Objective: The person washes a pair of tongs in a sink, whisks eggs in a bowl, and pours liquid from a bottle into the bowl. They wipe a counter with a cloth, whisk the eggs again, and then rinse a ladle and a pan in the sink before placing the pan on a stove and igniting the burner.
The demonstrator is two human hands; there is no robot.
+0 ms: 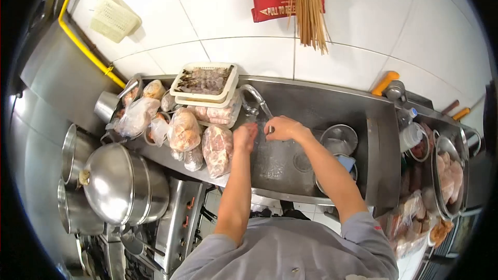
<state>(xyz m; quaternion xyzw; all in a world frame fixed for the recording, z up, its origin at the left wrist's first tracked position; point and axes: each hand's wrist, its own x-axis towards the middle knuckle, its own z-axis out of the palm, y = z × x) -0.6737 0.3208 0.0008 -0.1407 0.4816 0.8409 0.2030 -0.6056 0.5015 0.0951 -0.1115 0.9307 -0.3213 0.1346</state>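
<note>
Over the left part of the steel sink (272, 168), my right hand (284, 128) is closed around the end of the curved metal faucet (259, 98). My left hand (245, 136) is beside it, just left of the spout end, with its fingers pressed together; whether it holds anything is too small to tell. Bagged meat (217, 150) lies on the counter close to my left wrist. Behind that, a white basket of shrimp (203, 82) rests on top of packed meat (215, 114). Drops of water show on the sink floor.
Metal bowls (340, 139) and a blue sponge (345, 163) are in the sink's right side. Bagged food and a large domed pot (111, 184) stand left. Beyond the sink's right edge are a plastic bottle (410, 137) and a tray of meat (449, 176).
</note>
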